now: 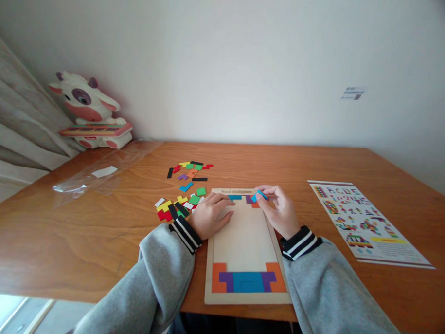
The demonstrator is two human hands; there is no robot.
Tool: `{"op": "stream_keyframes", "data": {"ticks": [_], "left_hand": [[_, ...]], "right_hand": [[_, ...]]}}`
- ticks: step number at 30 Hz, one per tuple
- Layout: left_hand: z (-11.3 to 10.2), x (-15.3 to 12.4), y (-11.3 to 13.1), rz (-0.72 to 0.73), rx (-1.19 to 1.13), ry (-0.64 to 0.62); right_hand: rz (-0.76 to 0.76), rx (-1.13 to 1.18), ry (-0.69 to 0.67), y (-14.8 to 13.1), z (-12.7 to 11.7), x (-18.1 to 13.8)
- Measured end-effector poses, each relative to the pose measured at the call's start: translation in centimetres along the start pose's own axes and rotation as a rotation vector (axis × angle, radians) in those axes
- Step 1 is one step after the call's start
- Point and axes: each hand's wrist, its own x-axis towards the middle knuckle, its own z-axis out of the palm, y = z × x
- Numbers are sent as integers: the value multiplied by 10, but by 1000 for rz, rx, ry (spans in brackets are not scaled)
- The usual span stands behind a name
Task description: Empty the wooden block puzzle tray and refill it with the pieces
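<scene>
My right hand: thumb and finger closed around 1 blue piece, tilted over far right corner of board. My left hand: fingers loosely apart over left edge, no grip visible. I'd pinch lightly, level piece, square edges, brace board.

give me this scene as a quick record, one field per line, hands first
left hand: over board's left edge, no piece visible in it
right hand: pinching a blue piece over board's far right corner
set pieces: blue, purple, orange; near and far ends
loose pieces: left of board
sheet: right
cow toy: far left
</scene>
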Motion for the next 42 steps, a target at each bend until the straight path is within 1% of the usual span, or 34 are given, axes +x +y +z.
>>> {"op": "stream_keyframes", "data": {"ticks": [3,5,9,14,17,20,22,25,27,29,31,34,38,42], "left_hand": [[0,0,0,12,2,-4],[0,0,0,30,-1,-1],[0,0,0,50,1,3],[-1,0,1,60,9,2],[-1,0,1,69,4,6],[-1,0,2,75,-2,8],[-1,0,2,80,-7,3],[-2,0,3,90,-17,4],[-2,0,3,89,-19,2],[-3,0,3,89,-18,-1],[-3,1,3,94,-15,-6],[-3,1,3,103,-6,-9],[-2,0,3,103,-7,-4],[-1,0,2,98,2,-4]], "right_hand": [[65,105,-19,4,0,-1],[80,75,-17,6,0,-1],[36,-66,-8,6,-1,-1],[23,-72,-23,2,0,-1],[39,-50,-55,1,1,-2],[83,23,-124,0,0,-2],[89,21,-160,-1,-1,-2],[4,-99,-159,-4,-4,0],[-74,-186,-111,-6,-6,1],[-101,-233,-64,-6,-6,1],[-59,-213,-50,-5,-6,1],[7,-121,-73,-4,-5,0],[3,-56,-131,-2,-3,-1],[34,9,-136,3,0,-2]]}}
